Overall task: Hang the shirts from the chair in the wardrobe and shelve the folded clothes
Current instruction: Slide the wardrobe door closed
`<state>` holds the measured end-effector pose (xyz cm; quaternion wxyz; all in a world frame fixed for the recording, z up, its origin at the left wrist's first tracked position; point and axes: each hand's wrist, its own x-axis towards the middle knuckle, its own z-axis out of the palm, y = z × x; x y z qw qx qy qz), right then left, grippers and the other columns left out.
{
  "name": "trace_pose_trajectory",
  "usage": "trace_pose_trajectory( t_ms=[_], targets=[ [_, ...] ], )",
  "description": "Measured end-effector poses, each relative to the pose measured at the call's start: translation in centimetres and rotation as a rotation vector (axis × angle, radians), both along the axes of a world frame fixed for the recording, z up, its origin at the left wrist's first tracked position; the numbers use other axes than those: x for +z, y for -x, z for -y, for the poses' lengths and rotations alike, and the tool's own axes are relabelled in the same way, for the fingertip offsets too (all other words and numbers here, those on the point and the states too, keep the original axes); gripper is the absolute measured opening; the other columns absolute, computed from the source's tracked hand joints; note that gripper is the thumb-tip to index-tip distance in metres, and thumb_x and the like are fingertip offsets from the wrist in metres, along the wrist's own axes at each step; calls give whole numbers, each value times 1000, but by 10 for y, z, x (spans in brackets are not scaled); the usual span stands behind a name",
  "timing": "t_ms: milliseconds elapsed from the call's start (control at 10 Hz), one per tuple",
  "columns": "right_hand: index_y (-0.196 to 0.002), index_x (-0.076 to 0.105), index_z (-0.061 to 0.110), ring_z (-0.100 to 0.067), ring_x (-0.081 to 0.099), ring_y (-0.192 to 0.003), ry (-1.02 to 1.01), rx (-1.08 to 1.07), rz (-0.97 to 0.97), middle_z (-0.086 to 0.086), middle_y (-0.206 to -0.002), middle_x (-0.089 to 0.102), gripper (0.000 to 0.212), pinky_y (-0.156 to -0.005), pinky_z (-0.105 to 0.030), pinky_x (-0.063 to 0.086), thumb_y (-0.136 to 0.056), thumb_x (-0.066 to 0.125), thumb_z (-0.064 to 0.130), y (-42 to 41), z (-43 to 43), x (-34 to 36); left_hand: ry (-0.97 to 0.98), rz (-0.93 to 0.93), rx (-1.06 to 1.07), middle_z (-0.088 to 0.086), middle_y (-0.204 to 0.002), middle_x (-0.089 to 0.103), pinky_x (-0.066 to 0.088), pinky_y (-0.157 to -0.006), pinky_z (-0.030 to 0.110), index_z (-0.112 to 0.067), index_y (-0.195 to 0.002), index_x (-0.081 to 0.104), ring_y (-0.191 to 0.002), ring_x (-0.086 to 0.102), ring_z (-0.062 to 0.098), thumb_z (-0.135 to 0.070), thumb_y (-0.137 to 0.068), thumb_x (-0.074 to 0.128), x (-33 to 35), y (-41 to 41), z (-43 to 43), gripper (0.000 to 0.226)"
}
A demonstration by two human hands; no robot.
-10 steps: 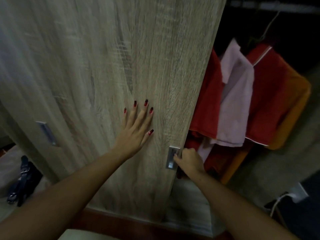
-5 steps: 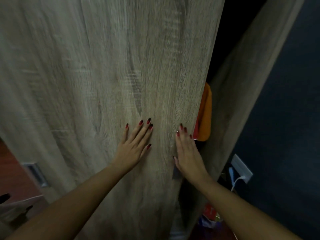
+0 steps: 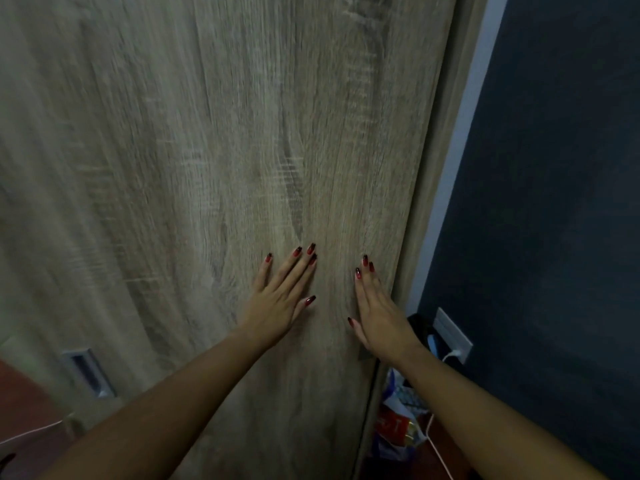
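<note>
The left hand [image 3: 280, 299] lies flat on the wardrobe door [image 3: 207, 133], its fingers straight and slightly spread, holding nothing. The right hand [image 3: 379, 313] is just beside it, also flat against the wood with straight fingers close together and nothing in its grasp, near the door's right edge. Both palms touch the same wood-grain panel at about the same height. That edge meets the wardrobe's side panel [image 3: 440, 168], so the inside is hidden behind the door. Lower left on the door sits a recessed metal handle [image 3: 88, 372], well apart from both hands. Right of the wardrobe stands a dark blue wall [image 3: 554, 202] with a wall socket [image 3: 453, 336]; a white cable [image 3: 438, 441] runs down from it past a plastic bag [image 3: 398, 424] on the floor.
</note>
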<state>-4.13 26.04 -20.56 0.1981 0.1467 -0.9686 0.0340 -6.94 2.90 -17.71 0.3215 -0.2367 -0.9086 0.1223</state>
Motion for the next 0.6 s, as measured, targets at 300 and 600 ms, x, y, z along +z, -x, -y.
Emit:
trace_pose_trajectory(
  t_ms=[300, 600],
  targets=[
    [-149, -6, 0, -30, -2, -148, -2, 61, 74, -16, -157, -20, 86, -120, -44, 12, -93, 51, 31, -5, -16, 14, 24, 70, 34, 6, -161, 0, 12, -116, 59, -13, -151, 7, -148, -1, 30, -50, -98, 21, 6, -9, -23, 67],
    [-150, -1, 3, -26, -3, -148, -16, 24, 123, -15, -159, -8, 75, -120, -41, -1, -98, 28, 49, -34, -6, 64, -72, 193, 105, 0, -160, -7, 2, -117, 57, -20, -151, 4, -147, -9, 21, -56, -94, 3, 44, -58, -32, 68]
  ],
)
